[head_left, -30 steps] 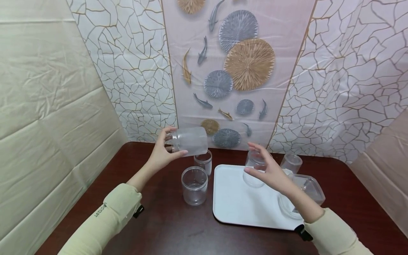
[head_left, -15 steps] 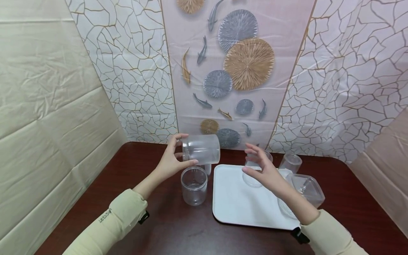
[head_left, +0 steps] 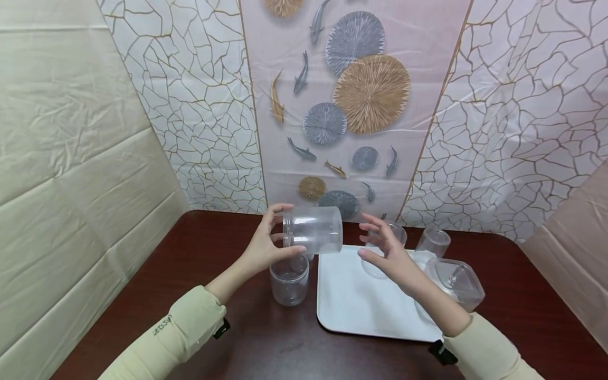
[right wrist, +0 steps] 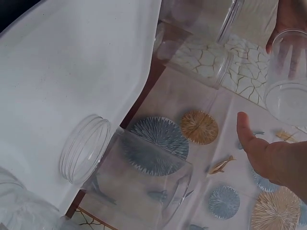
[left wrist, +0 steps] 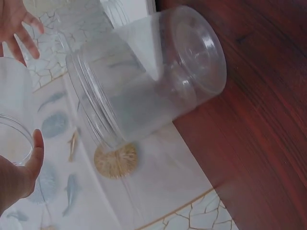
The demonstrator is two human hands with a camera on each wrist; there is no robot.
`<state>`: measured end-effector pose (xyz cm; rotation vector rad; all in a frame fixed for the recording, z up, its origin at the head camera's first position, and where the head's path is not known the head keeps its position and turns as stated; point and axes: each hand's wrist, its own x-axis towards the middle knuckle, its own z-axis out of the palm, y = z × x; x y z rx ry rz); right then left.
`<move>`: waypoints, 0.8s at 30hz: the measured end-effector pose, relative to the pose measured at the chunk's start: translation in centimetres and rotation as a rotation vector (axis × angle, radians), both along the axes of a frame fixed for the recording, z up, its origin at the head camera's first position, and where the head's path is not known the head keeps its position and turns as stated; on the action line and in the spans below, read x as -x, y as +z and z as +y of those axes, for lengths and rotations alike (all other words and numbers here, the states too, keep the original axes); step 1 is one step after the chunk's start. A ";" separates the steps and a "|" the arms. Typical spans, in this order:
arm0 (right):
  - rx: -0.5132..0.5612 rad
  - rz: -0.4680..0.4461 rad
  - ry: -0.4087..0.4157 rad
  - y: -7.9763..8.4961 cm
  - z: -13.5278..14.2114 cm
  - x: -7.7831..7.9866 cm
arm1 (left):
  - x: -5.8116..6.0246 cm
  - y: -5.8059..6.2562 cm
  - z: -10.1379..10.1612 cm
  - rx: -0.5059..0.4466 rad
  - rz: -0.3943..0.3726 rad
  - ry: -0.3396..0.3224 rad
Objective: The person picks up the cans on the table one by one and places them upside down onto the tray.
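Observation:
My left hand (head_left: 266, 240) grips a clear plastic jar (head_left: 315, 229) around its ridged mouth end. The jar lies sideways in the air, its base towards the right. Across from that base, my right hand (head_left: 389, 258) hovers over the tray with fingers spread and nothing in them; the right wrist view shows it apart from the jar. Below the held jar, a second clear jar (head_left: 290, 287) stands upright on the table, mouth up. Another clear jar (right wrist: 192, 57) behind it is mostly hidden in the head view.
A white tray (head_left: 356, 311) lies right of the standing jar. At its far edge an upturned clear jar (right wrist: 144, 177) rests on its threaded mouth. Further right are a clear cylinder (head_left: 434, 243) and a squarish clear container (head_left: 458, 285). A patterned cloth wall (head_left: 361, 174) rises behind the table.
My left hand has carried the sideways jar right and slightly down, towards the right hand. My right hand has shifted slightly left, still spread.

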<state>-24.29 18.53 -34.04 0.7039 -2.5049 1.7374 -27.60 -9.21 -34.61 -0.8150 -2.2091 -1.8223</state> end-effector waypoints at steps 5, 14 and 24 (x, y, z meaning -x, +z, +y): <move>0.045 -0.013 0.030 0.0 -0.3 0.0 | -0.4 -0.1 0.4 -0.027 -0.014 -0.037; 0.208 -0.090 0.141 0.1 -0.9 -0.6 | -1.3 -0.5 1.1 -0.054 -0.022 -0.081; 0.275 -0.116 0.194 0.3 -1.4 -1.2 | -1.7 -1.2 1.9 -0.046 -0.013 -0.103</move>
